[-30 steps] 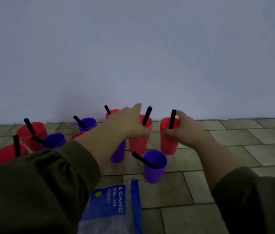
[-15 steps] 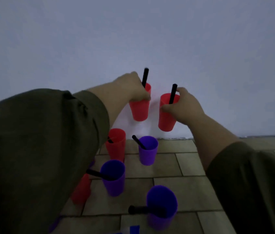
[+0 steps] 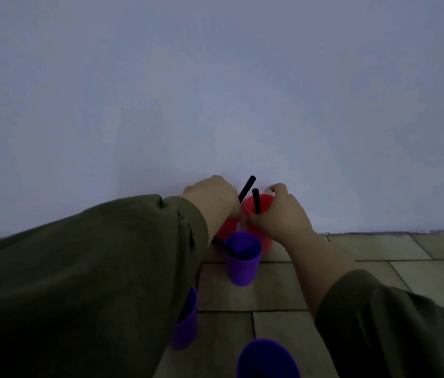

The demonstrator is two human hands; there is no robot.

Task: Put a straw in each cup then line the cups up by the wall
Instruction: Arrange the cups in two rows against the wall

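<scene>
Pale blue-grey painted wall [image 3: 215, 91] fills most of the view, and a beige tiled floor [image 3: 379, 268] meets it just beyond the hands. An olive long sleeve [image 3: 79, 282] covers the near-left side.

Left hand [image 3: 212, 199] is curled over the left-hand red plastic cup [image 3: 227, 227]. Its fingers go round the far side, so the grip itself is hidden, but it looks clamped on. Right hand [image 3: 281, 214] wraps the right-hand red plastic cup [image 3: 259, 204] near the rim. The hands are almost touching, w/ both red cups side by side at the foot of the wall. Can't tell if the bases are down yet, as a cup in front hides them.

That's the nearest purple plastic cup [image 3: 242, 264], just this side of the hands, between the wrists. A second purple plastic cup [image 3: 186, 320] sits under the left forearm, partly hidden. A third purple plastic cup [image 3: 267, 358] is closest to the body, and no straw shows in it.

Black straw [image 3: 246, 186] leans out of the left-hand cup, and a short black straw [image 3: 255, 201] stands in the right-hand one. A leaning black straw [image 3: 226, 248] rests in the nearest purple cup.

Step in hand, prob.: seating two red cups by the wall. To do it well:
- Get both bases flat on the floor, backs close to the wall, sides level w/ each other.
- Open the fingers slowly, since the cups look light and the leaning straws could tip them.
- Lift the left forearm clear before pulling back, or the sleeve may knock the purple cup under it.
</scene>
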